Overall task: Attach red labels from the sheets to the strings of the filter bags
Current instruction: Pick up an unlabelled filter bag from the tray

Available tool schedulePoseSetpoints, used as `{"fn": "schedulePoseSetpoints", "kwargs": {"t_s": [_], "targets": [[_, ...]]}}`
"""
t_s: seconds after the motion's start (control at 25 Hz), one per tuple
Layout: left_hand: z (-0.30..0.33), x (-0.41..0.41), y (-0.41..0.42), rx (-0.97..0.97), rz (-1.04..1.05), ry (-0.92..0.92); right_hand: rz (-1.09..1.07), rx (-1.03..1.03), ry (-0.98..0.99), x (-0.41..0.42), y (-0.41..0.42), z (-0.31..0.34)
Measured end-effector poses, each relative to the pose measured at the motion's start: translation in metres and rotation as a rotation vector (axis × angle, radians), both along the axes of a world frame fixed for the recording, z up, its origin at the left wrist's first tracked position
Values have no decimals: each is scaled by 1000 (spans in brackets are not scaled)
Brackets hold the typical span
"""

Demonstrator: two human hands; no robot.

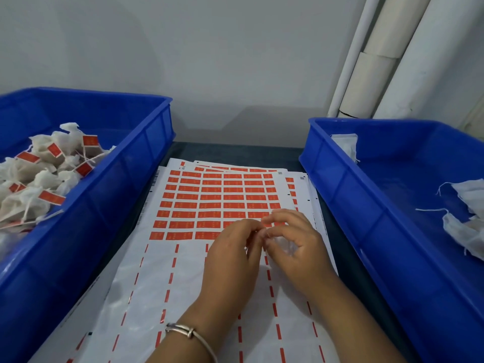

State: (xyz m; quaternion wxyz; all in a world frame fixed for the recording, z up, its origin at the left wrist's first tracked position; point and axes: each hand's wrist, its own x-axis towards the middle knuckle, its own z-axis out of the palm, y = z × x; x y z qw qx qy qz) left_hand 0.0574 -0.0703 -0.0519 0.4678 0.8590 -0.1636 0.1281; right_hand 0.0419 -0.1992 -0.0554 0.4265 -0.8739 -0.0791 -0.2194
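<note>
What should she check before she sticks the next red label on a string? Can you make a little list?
1. Labels left on the top sheet: ok, many rows remain.
2. Untagged filter bags ready in the right bin: ok, a few lie there.
3. Room in the left bin for tagged bags: ok.
4. Bag in the right hand: ok, something white and thin shows under its fingers.
5. Label peeled in the left hand: cannot tell, the fingertips hide it.
6. String between the fingertips: cannot tell, too fine to see.
</note>
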Motion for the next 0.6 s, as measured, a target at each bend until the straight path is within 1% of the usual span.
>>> {"fn": "schedulePoseSetpoints", "kwargs": {"t_s": [0.12,0.28,0.36,0.48,0.6], "targets": [[0,3,2,-32,48,2,-19,81,9,-1,1,0],[4,5,5,-42,132,-22,-44,158,86,0,-3,-3],[6,5,7,-70,205,-35,-36,191,102,-1,-4,-2],[7,6,10,-135,340,-54,-22,167,156,0,-5,0],[6,7,7,-171,372,-22,-2,179,279,0,-5,-1]]}}
